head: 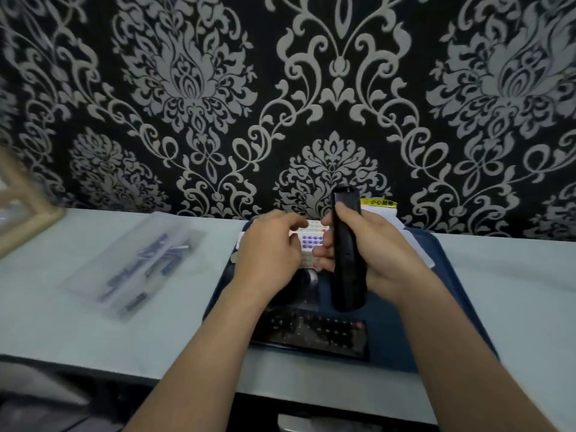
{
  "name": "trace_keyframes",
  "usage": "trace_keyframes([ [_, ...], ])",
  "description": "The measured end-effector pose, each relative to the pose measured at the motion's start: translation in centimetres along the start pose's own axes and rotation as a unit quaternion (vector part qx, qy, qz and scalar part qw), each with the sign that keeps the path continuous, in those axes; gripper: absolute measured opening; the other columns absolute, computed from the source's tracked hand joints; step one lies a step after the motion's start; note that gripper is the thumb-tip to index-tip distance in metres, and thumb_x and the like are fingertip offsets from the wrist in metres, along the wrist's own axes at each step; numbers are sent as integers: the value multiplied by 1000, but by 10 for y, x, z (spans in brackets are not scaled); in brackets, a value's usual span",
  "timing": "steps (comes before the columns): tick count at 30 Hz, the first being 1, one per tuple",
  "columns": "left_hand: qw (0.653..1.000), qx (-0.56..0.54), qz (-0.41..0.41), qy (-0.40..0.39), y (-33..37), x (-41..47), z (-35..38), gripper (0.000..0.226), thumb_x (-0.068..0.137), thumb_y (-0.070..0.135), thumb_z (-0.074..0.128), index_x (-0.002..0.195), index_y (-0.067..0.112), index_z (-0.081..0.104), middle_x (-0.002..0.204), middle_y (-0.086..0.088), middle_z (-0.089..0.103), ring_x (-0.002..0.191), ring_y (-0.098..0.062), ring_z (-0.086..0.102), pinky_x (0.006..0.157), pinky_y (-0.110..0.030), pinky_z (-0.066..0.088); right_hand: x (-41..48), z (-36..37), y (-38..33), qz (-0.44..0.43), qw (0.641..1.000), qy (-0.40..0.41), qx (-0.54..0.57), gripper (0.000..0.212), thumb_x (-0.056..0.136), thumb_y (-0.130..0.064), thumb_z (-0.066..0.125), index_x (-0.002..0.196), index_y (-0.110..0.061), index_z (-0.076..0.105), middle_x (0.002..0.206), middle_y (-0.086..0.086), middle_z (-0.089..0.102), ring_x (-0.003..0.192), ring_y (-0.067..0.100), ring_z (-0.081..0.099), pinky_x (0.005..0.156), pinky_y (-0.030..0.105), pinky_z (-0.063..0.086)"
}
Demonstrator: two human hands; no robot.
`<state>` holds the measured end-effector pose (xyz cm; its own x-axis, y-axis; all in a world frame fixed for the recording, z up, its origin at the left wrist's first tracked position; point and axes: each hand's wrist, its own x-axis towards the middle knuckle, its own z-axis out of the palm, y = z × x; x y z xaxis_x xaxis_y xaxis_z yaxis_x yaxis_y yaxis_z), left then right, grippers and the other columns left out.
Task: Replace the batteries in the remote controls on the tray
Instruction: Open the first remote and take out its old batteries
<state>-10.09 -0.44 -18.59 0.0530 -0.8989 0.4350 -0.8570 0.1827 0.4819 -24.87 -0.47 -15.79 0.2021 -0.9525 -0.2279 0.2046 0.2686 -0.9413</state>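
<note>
Black remote (346, 275) held near-upright in right hand (385, 252), long axis vertical.

We find the white remote (307, 244) mostly covered by the left hand (268, 254); we cannot tell whether the fingers grip it. The right hand (383, 260) hides one side of the black remote (346, 254). Blur smears the contents of the clear bag (137, 263). The wooden frame (21, 213) is cut off by the left edge.
</note>
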Motion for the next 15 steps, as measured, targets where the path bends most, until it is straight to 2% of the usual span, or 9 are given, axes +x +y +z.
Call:
trace_keyframes([
  [3,994,90,-45,53,-37,-5,-29,36,80,12,61,113,25,67,111,1,65,106,-22,52,86,-35,44,6,31,10,20,999,-19,37,30,101,-35,52,94,-8,63,62,10,61,58,23,66,65,37,57],
  [6,975,181,-114,64,-83,-13,-57,45,80,23,65,124,27,59,128,-2,58,120,-26,46,97,-41,41,12,60,22,59,995,-42,70,25,97,-33,59,95,-8,65,62,10,58,55,22,64,59,35,57],
  [8,951,248,-184,25,-114,-19,-71,57,82,37,62,136,31,45,147,-4,42,135,-29,32,109,-49,29,15,73,31,74,991,-67,84,18,94,-23,65,98,-6,64,65,9,57,54,20,62,55,32,57],
  [10,919,272,-283,-42,-141,-26,-81,68,84,54,55,143,35,29,156,-7,22,143,-33,16,112,-57,15,18,83,39,76,989,-84,92,16,93,-10,63,106,-1,63,67,11,55,53,18,61,51,28,56],
  [12,896,294,-323,-83,-159,-30,-86,71,81,67,49,140,34,28,152,-10,25,139,-37,21,109,-60,18,21,92,47,76,990,-86,87,22,94,-4,60,115,1,62,71,12,55,54,18,61,49,26,54],
  [15,905,310,-281,-76,-161,-33,-88,67,81,70,47,135,33,37,136,-9,43,124,-35,40,99,-52,29,24,100,53,80,991,-84,69,25,94,-3,58,119,1,62,80,17,60,56,20,61,45,24,49],
])
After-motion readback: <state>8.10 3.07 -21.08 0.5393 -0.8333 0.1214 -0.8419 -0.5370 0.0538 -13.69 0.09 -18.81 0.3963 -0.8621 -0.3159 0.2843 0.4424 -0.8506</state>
